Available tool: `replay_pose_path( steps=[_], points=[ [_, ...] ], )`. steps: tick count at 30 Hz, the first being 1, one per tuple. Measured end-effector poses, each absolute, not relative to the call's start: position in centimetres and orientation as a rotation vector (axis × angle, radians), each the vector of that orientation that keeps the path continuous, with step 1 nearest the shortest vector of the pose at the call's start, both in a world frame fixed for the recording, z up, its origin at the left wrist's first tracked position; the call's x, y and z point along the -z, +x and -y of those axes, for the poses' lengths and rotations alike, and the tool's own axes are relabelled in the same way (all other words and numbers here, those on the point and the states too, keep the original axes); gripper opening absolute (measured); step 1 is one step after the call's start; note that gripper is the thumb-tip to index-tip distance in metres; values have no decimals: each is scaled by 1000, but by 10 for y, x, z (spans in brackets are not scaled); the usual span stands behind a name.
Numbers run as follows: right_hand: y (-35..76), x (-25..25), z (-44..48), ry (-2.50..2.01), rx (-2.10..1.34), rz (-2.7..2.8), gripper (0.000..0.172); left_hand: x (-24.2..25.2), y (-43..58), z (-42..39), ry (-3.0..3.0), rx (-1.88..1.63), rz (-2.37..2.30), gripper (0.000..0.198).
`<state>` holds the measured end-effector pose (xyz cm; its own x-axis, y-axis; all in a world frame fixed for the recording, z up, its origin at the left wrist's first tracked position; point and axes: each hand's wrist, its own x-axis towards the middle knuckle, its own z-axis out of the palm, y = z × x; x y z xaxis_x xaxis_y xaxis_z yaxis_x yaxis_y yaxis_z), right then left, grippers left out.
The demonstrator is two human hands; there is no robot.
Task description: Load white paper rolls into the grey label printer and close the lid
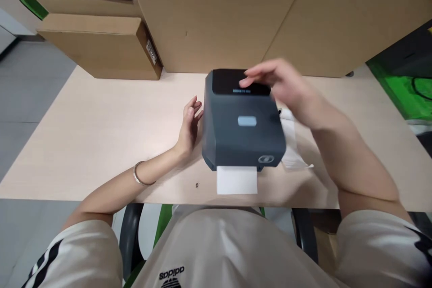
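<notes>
A dark grey label printer (243, 137) stands on the table in front of me, with a black panel at its far end and a light blue window on top. From its near side sticks out a white paper label (236, 181). My left hand (190, 127) is beside the printer's left wall, its fingers loosely curled and apart, holding nothing. Over the black panel at the far right corner is my right hand (281, 83), fingers stretched out and slightly blurred; whether it touches the panel I cannot tell.
A white plastic bag or wrapper (293, 146) lies right of the printer. Cardboard boxes (216, 22) line the back of the table (111, 121), with a flatter box (97, 49) at the left. A small dark scrap (197, 185) is near the front edge. Something green (398, 94) is at the right.
</notes>
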<state>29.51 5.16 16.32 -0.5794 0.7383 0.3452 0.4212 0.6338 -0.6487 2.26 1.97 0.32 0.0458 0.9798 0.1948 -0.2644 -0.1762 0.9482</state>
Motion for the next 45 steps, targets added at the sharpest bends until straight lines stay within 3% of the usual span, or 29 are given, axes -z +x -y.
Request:
replay_pose_path(
  steps=[3, 7, 10, 28, 32, 36, 45],
  points=[
    [287, -141, -23, -849, -525, 2412, 105, -14, 22, -14, 1125, -1336, -813, 62],
    [283, -120, -11, -828, -275, 2571, 128, -23, 16, -7, 1301, -1235, -792, 82],
    [282, -110, -13, -785, -209, 2558, 131, -26, 14, -3, 1415, -1181, -756, 96],
    [281, -99, -14, -781, -202, 2503, 111, -28, 20, -5, 1534, -1273, -694, 89],
    [288, -99, -16, -734, -277, 2445, 98, -14, 19, -8, 1475, -1295, -705, 86],
    [301, -99, -8, -574, -253, 2506, 79, 2, 17, -13, 1281, -1278, -759, 67],
    [297, -97, 18, -554, -34, 2415, 56, 4, 14, -18, 1227, -1322, -804, 64]
  ],
)
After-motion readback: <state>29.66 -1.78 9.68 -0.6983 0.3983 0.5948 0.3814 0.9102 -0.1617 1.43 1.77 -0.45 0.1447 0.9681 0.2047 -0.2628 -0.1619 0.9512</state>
